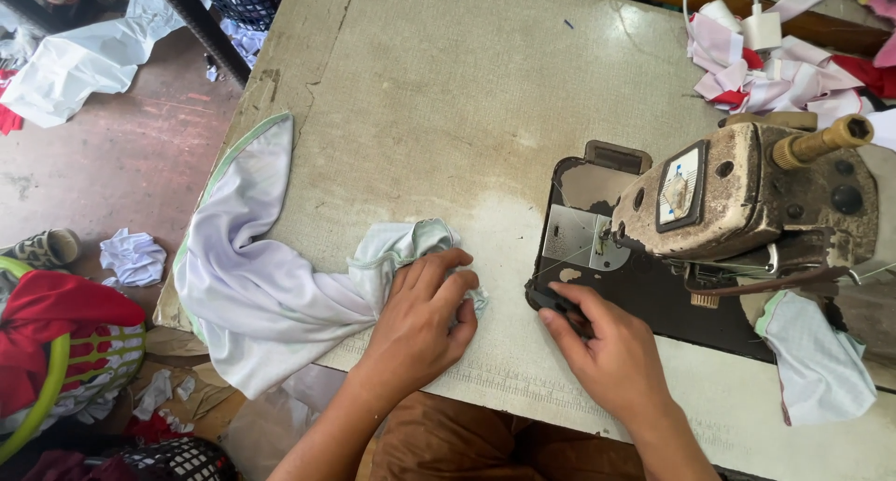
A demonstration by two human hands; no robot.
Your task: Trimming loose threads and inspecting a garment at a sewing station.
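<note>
The left hand [420, 318] lies palm-down on a bunched fold of the white garment [271, 276], its fingers curled over the cloth and pressing it against the worn sewing table [439, 98]; the fingertips [462, 280] are closed on the crumpled, pale-green-trimmed edge. The garment itself trails away toward ten o'clock from that hand, spreading over the table's left edge and hanging down beside it. At three o'clock from the left hand, just beside it, the right hand [607, 350] rests at the front corner of the dark machine bed [644, 294], thumb and forefinger pinched together on something small and dark that is too hidden to name. Beyond the right hand, toward one o'clock, stands the old, rusted sewing machine head [737, 201] with its metal needle plate [574, 234] at its left. A scrap of light cloth [817, 355] lies at three o'clock from the right hand. Striped red-and-white pieces [793, 75] are heaped at the table's far right corner, and a green-rimmed basket [56, 369] of red fabric sits on the floor at nine o'clock.
</note>
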